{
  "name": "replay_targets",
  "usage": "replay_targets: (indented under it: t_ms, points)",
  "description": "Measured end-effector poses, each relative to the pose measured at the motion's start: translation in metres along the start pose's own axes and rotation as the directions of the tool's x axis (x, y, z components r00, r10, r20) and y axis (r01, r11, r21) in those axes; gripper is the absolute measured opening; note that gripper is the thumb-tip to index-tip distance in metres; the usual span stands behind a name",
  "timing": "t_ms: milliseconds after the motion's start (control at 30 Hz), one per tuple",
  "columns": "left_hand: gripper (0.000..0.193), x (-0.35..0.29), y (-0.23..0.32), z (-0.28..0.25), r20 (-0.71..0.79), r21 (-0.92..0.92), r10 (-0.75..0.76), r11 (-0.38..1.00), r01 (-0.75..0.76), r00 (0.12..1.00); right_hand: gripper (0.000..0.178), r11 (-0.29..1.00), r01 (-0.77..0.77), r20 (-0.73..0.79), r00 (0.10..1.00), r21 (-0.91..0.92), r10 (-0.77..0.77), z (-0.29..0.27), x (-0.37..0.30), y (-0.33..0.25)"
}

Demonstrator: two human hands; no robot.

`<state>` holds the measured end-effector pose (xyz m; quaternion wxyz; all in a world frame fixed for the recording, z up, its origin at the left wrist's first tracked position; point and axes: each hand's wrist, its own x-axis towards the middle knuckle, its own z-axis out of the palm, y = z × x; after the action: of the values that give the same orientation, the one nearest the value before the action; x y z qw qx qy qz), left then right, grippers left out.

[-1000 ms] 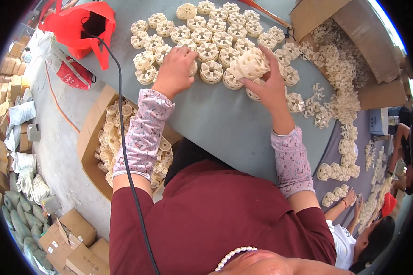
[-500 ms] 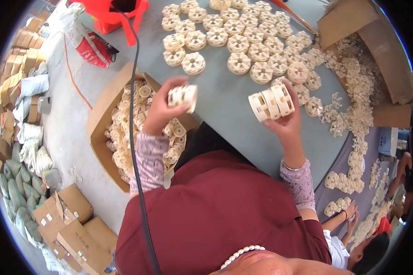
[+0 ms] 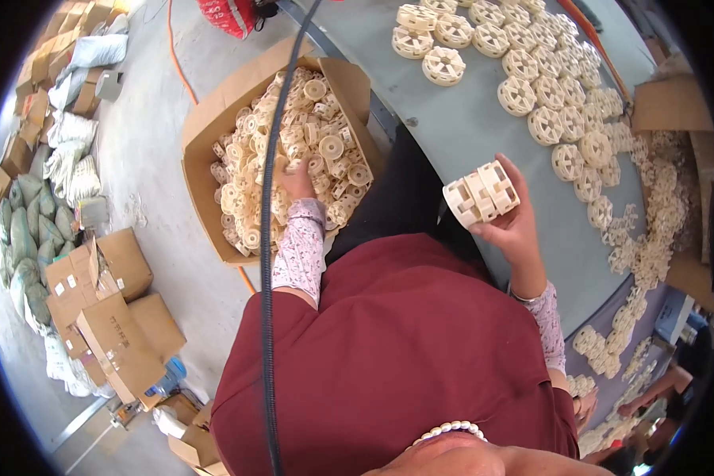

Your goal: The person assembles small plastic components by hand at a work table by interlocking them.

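Cream stack of slotted plastic wheels (image 3: 481, 194) sits in the curled, grasping fingers of the right hand (image 3: 519, 228), right of an open brown cardboard box (image 3: 199, 168). Inside that box, the left hand (image 3: 297, 182) rests among loose cream plastic parts (image 3: 331, 147); whether its fingers grasp one cannot be told.

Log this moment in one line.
left hand: in box, among parts | right hand: holding stack | table: wheels

Left hand (image 3: 298, 182) with fingers partly out of sight among cream parts (image 3: 331, 147), red bag (image 3: 227, 16) incomplete at top edge
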<state>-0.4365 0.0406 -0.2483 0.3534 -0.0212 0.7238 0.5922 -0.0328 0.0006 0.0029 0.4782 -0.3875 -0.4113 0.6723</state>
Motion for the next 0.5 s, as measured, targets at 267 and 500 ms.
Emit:
replay_targets:
  t_ms: [267,500]
  points:
    - [0.08,-0.033,0.075,-0.071,0.591,0.16,0.05,0.971,-0.178,0.805,0.1,0.769,0.349,0.458,0.885,-0.536,-0.083,0.077,0.077,0.013]
    - [0.073,-0.117,0.099,-0.072,0.774,0.02,-0.244,0.932,0.362,0.585,0.08,0.305,0.746,0.786,0.618,-0.592,0.014,0.15,0.129,0.032]
